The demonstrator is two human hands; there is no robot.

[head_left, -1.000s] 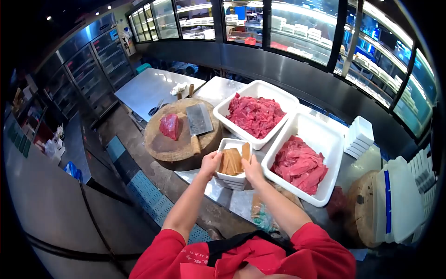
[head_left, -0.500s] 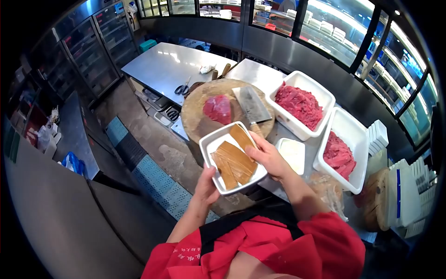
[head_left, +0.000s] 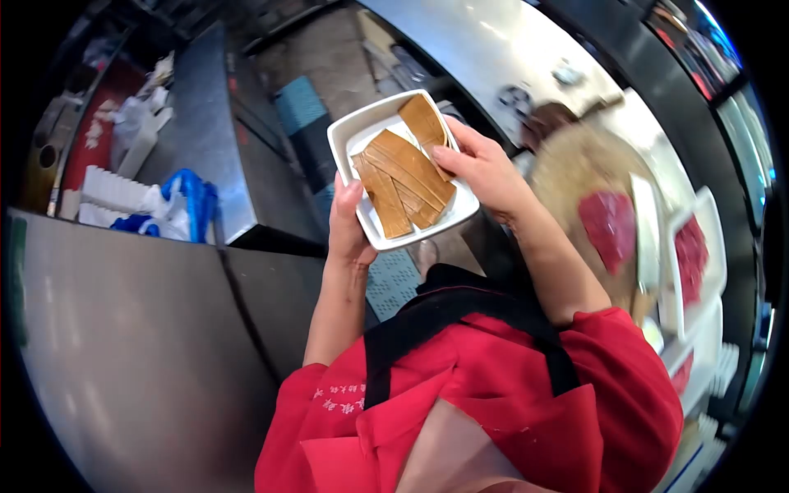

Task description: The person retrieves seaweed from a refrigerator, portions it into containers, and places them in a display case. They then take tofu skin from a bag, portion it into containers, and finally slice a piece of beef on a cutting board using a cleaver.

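The white dish (head_left: 366,127) is gripped at opposite sides by the left hand (head_left: 347,226) and right hand (head_left: 489,177), presumably so its brown slices (head_left: 403,182) are kept steady.

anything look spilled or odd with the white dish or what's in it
Nothing looks spilled or damaged. The brown slices lie inside the white dish, held between the left hand and right hand. One slice sits apart, on the right hand's side, but that hardly seems odd.
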